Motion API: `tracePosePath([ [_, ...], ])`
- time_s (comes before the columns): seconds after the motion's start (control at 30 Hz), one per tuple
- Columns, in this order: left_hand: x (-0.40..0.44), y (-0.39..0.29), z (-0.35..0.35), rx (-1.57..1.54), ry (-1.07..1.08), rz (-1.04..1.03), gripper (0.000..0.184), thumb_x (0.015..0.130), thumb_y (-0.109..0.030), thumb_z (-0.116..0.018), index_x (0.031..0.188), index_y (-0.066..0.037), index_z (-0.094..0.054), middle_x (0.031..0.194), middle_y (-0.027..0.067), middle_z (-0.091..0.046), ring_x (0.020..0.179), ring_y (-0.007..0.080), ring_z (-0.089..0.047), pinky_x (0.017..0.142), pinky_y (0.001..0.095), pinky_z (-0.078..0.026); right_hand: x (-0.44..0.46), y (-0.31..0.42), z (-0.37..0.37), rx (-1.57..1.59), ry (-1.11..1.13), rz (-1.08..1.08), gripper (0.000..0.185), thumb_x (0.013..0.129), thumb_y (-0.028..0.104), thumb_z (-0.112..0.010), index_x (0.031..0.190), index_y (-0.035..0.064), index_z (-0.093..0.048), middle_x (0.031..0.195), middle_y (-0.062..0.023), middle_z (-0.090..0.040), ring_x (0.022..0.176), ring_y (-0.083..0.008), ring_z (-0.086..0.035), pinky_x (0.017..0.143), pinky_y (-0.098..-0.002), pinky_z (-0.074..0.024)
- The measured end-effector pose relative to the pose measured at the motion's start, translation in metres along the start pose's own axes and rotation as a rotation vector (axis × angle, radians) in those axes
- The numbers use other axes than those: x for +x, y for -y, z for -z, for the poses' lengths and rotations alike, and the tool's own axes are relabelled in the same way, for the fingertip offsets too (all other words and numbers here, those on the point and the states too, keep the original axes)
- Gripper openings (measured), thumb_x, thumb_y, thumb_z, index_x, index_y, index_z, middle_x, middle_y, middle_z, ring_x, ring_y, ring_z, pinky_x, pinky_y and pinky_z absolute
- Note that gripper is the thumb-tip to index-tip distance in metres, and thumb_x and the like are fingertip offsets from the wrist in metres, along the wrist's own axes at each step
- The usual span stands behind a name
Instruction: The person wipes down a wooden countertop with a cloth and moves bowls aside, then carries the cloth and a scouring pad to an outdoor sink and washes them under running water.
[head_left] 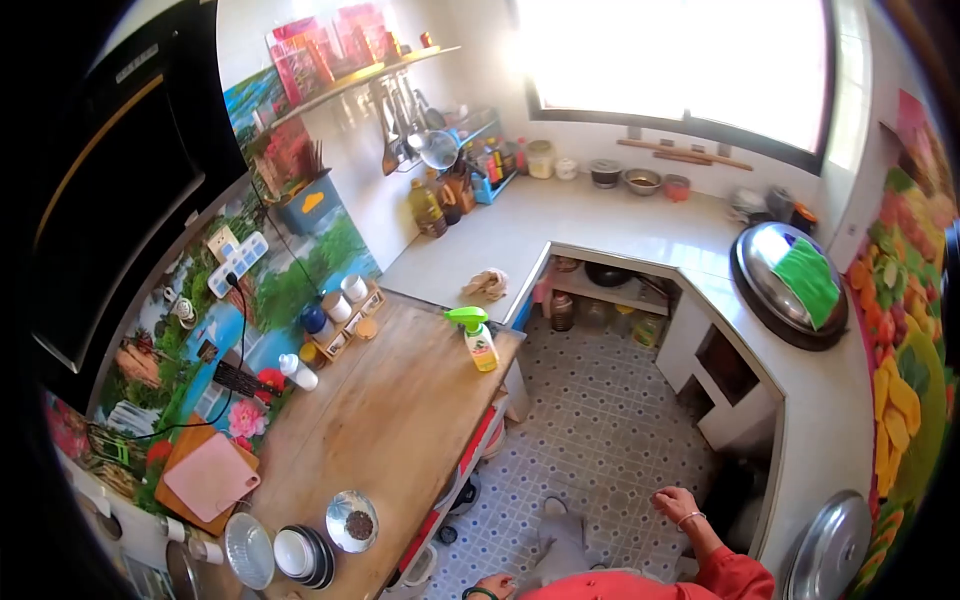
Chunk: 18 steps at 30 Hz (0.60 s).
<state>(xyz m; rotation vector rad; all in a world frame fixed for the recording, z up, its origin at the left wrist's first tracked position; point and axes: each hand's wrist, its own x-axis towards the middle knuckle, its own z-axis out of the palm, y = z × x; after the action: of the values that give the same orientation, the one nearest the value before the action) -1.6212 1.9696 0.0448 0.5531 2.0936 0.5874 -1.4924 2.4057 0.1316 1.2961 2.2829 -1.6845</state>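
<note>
My right hand (677, 505), with a bracelet at its wrist and a red sleeve behind it, is over the patterned floor near the right counter. Its fingers are loosely bent and hold nothing that I can see. At the bottom edge, my left hand (494, 584) shows only in part, with a dark band at the wrist; its fingers are too hidden to read. Nearest to it is the front edge of the wooden worktop (400, 410). On that worktop stand a spray bottle (480, 345) with a green head and a steel bowl (352, 521) with dark contents.
A crumpled cloth (486, 285) lies on the white counter (600, 225). A large lidded pan (775, 260) with a green cloth (808, 283) sits at right. Stacked bowls (300, 556) and a pink cutting board (210, 477) are at left. Tiled floor (600, 400) lies between the counters.
</note>
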Motion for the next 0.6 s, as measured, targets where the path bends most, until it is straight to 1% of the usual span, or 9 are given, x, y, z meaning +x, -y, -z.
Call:
tracePosePath([
  [0.1,0.041,-0.033,0.039,-0.014,0.039,0.064,0.042,0.079,-0.038,-0.056,0.103,-0.004,-0.057,0.1,0.0141,-0.06,0.09,0.0285,-0.057,0.077,0.0365,-0.045,0.043,0.024,-0.008,0.073,0.073,0.025,0.03,0.074,0.026,-0.054,0.089,0.0013,-0.064,0.075,-0.009,-0.065,0.067,-0.0166,-0.062,0.062,-0.0271,-0.0483],
  [0.17,0.079,-0.048,0.06,0.043,0.203,0.196,0.057,0.076,-0.03,-0.058,0.125,-0.008,-0.04,0.117,0.0181,-0.05,0.109,0.0305,-0.047,0.089,0.0368,-0.04,0.056,0.031,-0.003,-0.004,0.117,-0.054,0.029,0.076,0.024,-0.054,0.089,-0.0005,-0.063,0.076,-0.0083,-0.064,0.067,-0.016,-0.061,0.06,-0.0268,-0.0485],
  [0.23,0.108,-0.085,0.106,-0.008,0.145,0.172,0.065,0.074,-0.034,-0.062,0.129,-0.012,-0.035,0.122,0.018,-0.046,0.112,0.0257,-0.046,0.089,0.035,-0.04,0.082,0.032,0.001,0.1,0.136,-0.169,0.028,0.077,0.022,-0.053,0.087,-0.0029,-0.063,0.076,-0.0091,-0.064,0.065,-0.0162,-0.061,0.058,-0.0267,-0.0486],
  [0.3,0.141,-0.114,0.146,-0.029,-0.145,0.106,0.065,0.071,-0.043,-0.061,0.122,-0.008,-0.042,0.116,0.0159,-0.051,0.105,0.0257,-0.051,0.086,0.0352,-0.042,0.102,0.037,0.012,0.241,0.099,-0.245,0.029,0.077,0.021,-0.053,0.087,-0.0046,-0.063,0.073,-0.0098,-0.064,0.063,-0.0168,-0.061,0.057,-0.0268,-0.0491],
  [0.37,0.172,-0.146,0.196,-0.028,-0.489,-0.028,0.069,0.07,-0.041,-0.063,0.123,-0.004,-0.038,0.115,0.0182,-0.05,0.106,0.0297,-0.049,0.087,0.0376,-0.04,0.126,0.037,0.022,0.189,0.109,-0.295,0.027,0.078,0.018,-0.052,0.088,-0.0054,-0.061,0.075,-0.0121,-0.063,0.065,-0.0196,-0.062,0.056,-0.0282,-0.0495],
  [0.43,0.2,-0.189,0.248,-0.074,-0.822,-0.112,0.079,0.067,-0.038,-0.067,0.126,-0.001,-0.03,0.117,0.0224,-0.045,0.108,0.035,-0.044,0.09,0.0402,-0.037,0.15,0.052,0.028,0.136,0.113,-0.342,0.025,0.079,0.015,-0.051,0.089,-0.0062,-0.06,0.076,-0.0144,-0.063,0.067,-0.0224,-0.062,0.056,-0.0296,-0.05],
  [0.5,0.227,-0.226,0.294,-0.083,-1.05,-0.104,0.089,0.063,-0.034,-0.071,0.129,0.001,-0.022,0.121,0.0262,-0.039,0.111,0.04,-0.04,0.092,0.0432,-0.036,0.183,0.079,0.037,0.012,0.136,-0.459,0.024,0.079,0.014,-0.05,0.09,-0.0061,-0.06,0.077,-0.0135,-0.063,0.067,-0.0216,-0.062,0.056,-0.0291,-0.0497],
  [0.53,0.24,-0.24,0.314,-0.087,-1.064,-0.082,0.089,0.063,-0.034,-0.071,0.129,0.001,-0.022,0.121,0.0262,-0.039,0.111,0.04,-0.04,0.092,0.0432,-0.036,0.207,0.091,0.037,-0.004,0.155,-0.452,0.024,0.079,0.014,-0.05,0.09,-0.0061,-0.06,0.077,-0.0135,-0.063,0.067,-0.0216,-0.062,0.056,-0.0291,-0.0497],
  [0.6,0.26,-0.265,0.336,-0.22,-1.233,0.001,0.094,0.059,-0.032,-0.074,0.129,0.003,-0.021,0.123,0.0262,-0.036,0.111,0.0405,-0.039,0.092,0.0433,-0.035,0.252,0.112,0.049,-0.133,0.237,-0.401,0.024,0.079,0.013,-0.05,0.09,-0.0064,-0.06,0.076,-0.0126,-0.064,0.066,-0.0203,-0.062,0.055,-0.0285,-0.0493],
])
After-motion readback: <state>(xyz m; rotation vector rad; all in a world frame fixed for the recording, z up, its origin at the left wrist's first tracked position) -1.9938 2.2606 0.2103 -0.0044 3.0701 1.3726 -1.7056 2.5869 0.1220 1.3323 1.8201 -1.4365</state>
